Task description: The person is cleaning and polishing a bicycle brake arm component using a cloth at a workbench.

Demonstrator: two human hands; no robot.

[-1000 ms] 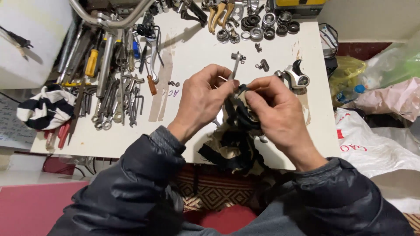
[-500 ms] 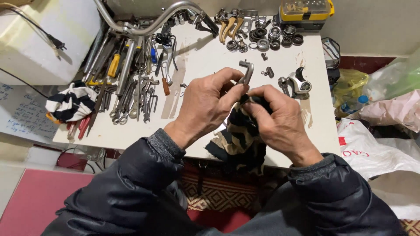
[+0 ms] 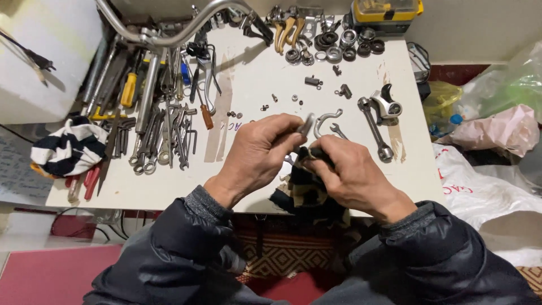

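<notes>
**Metal part gripped and rubbed with a dark rag above the worktop's near edge**

Small grey metal part (image 3: 307, 124), pinched between thumb and fingers of left hand (image 3: 261, 153), held just above the near middle of the white worktop (image 3: 254, 79). Right hand (image 3: 345, 172) closed around a dark striped rag (image 3: 305, 189), rag bunched against the lower end of the part and hanging down past the worktop's edge. Both hands touching at the fingertips; sleeves of a dark padded jacket below.

Just beyond the hands: a curved silver bracket (image 3: 327, 118) lying flat, a ring spanner (image 3: 375, 129) angled to its right, a silver and black fitting (image 3: 387, 103) beside that. Scattered small nuts and bolts (image 3: 293, 97) a little farther on.

Left side: a black-and-white striped cloth (image 3: 69, 148) at the near corner, then a dense row of spanners (image 3: 164, 141), then screwdrivers and pliers (image 3: 200, 85) farther back.

Far edge: a chrome handlebar (image 3: 175, 36) arching over the tools, a cluster of bearings and rings (image 3: 333, 48), brake levers (image 3: 285, 25), and a yellow case (image 3: 387, 11) at the back right corner.

Off the worktop to the right: plastic bags (image 3: 497, 130) on the floor.
</notes>
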